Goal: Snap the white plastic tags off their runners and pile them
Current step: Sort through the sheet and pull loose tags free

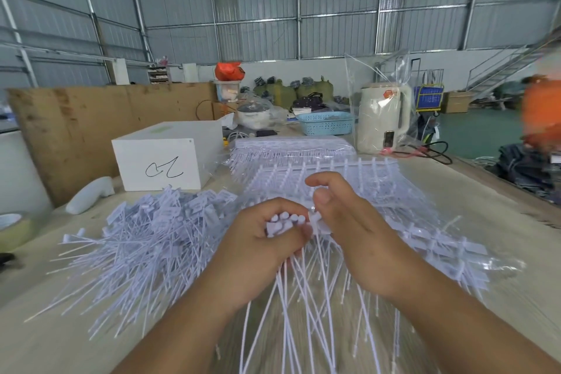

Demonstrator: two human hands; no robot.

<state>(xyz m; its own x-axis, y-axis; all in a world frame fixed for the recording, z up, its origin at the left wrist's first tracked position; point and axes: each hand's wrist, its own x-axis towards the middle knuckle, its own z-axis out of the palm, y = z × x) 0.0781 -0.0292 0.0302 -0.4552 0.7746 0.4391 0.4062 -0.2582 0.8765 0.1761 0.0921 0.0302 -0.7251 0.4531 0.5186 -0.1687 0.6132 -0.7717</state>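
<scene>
A metal-walled hall stands behind a long pale table [455, 191]. Across its far end lie stacked runners [291, 146] with tags not yet broken off, in clear wrap. They sit within reach, probably as the stock to work through. To the left spreads the pile [142, 234] of loose tags, set beside the left hand so finished ones can be dropped there quickly. A white box [164, 158] sits behind it.

Both forearms reach forward over the table's near edge, hands meeting in the middle. The left hand [261, 243] is curled round a bunch of freed tags [285, 222], heads up and tails trailing toward the body. The right hand [343, 222] pinches one tag head [317, 217] beside that bunch, thumb on top, apparently adding it.
</scene>
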